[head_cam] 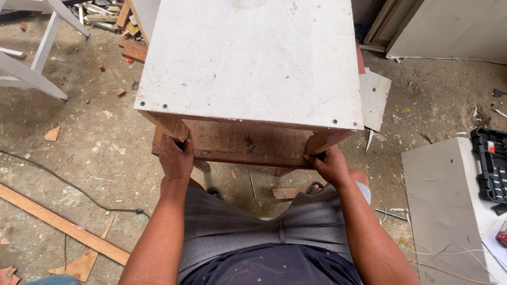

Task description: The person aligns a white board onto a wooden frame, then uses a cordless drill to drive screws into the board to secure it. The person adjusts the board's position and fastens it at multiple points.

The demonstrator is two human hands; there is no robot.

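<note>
Two hands grip a table (248, 58) at its near end; the left hand (176, 158) is closed round the near left leg (171, 126), fingers curled behind the wood just under the top's corner; the right hand (330, 164) is clamped on the near right leg (323, 140) in the same way, fingertips hidden behind the leg.

The table has a white board top, scuffed and faintly stained, fixed with dark screws along its near edge; beneath it show reddish-brown wooden legs and a rail (245, 140) of the same wood running between them, marked with a dark knot. Its long axis runs away from the person, the near edge crosswise just in front of the knees; the top looks tilted, its near edge slightly lower on the right. It stands on a dusty concrete floor (105, 142), straight ahead of the person, who wears grey shorts (253, 221).

Around it: a long wooden strip (63, 224) and offcuts lie on the floor at the left, with a black cable (68, 184) curving across; a white frame (37, 58) stands at the far left; a grey board (443, 200) lies at the right, with a black tool case (491, 163) at its far edge; a small white panel (375, 97) leans by the table's right side.
</note>
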